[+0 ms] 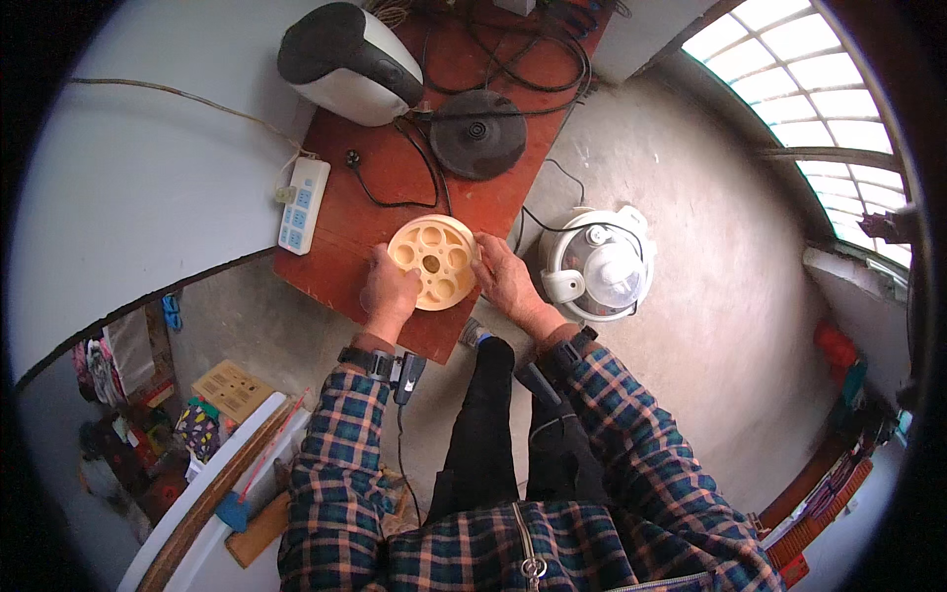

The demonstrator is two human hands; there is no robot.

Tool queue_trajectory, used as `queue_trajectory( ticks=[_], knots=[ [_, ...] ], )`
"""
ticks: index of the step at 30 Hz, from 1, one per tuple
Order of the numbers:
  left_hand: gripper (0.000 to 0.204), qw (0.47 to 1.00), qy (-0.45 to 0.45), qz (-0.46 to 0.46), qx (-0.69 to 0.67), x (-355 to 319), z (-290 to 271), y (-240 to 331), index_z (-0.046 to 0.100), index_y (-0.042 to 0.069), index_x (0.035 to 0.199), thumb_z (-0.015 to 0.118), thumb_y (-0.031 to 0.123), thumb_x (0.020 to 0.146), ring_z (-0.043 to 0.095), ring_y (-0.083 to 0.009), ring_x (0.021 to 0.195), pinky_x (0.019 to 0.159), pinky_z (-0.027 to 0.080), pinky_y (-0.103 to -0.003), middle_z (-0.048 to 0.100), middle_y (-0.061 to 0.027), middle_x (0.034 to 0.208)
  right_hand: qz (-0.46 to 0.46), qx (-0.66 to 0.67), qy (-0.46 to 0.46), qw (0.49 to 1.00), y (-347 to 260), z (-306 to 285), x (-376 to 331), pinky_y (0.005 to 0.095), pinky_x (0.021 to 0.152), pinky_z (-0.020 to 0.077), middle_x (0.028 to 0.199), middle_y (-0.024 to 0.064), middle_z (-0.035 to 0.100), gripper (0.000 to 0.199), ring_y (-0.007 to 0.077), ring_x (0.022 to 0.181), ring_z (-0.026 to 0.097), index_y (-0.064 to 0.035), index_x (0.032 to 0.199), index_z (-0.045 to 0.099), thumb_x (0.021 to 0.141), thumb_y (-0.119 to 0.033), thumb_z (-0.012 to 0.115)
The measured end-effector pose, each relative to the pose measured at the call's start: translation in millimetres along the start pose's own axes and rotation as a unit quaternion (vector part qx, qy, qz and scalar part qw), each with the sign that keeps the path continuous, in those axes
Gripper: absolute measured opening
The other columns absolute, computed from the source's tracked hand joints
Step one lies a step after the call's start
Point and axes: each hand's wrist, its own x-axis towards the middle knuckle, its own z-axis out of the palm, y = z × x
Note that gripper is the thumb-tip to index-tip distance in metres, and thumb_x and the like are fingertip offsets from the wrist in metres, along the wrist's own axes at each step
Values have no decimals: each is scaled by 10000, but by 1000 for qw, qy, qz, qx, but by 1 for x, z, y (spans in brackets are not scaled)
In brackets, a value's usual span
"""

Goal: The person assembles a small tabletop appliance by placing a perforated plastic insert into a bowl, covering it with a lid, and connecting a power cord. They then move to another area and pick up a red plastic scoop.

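A pale yellow round plastic piece (435,278), with several round wells set about a hole in its middle, is at the near end of the red-brown table (340,281). My left hand (392,293) has its fingers closed on the piece's left edge, the thumb lying over the rim. On the opposite edge my right hand (506,279) grips it, its fingertips partly hidden behind the rim. I cannot tell whether the piece rests on the tabletop or is held just above it.
Behind the piece are a black round appliance base (478,135), a white-and-black appliance (350,64) and loose black cords. A white power strip (304,206) sits at the table's left edge. On the floor to the right stands a white pot-like appliance (598,263) with a clear lid.
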Motion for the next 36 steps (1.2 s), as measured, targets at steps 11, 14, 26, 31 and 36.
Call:
queue_trajectory(
  ticks=[11,14,26,31,36],
  knots=[
    [657,993,43,3,-108,-15,21,-3,415,13,1357,750,58,793,597,-366,1158,982,471,-447,600,-219,1240,79,-11,-55,995,11,-3,10,401,895,536,1195,196,612,494,317,1016,665,-76,1411,458,945,-136,609],
    [698,977,25,21,-211,-17,24,-6,391,9,1383,737,35,777,508,-384,1231,1046,411,-463,504,-235,1315,105,21,-60,992,12,-3,5,391,909,529,1222,171,605,541,274,1021,654,-98,1436,444,925,-108,622],
    [703,970,169,108,-140,-59,25,11,362,20,1352,745,7,763,478,-409,1234,1043,387,-482,481,-237,1309,64,163,-56,983,21,0,-12,339,1037,440,1372,42,486,555,171,1281,487,-104,1449,388,940,56,541],
    [674,965,191,117,-135,-62,27,11,385,-2,1313,768,35,759,477,-426,1212,1033,393,-486,487,-241,1274,49,158,-47,985,13,-2,-8,347,1035,438,1353,74,520,514,191,1256,510,-61,1420,405,933,48,529],
    [646,961,161,51,-221,-53,38,6,383,-28,1312,749,103,796,492,-449,1161,990,416,-490,491,-264,1233,50,-57,-48,996,6,-10,14,422,872,510,1053,240,642,468,367,1008,657,-68,1364,460,911,-81,576]
  ],
)
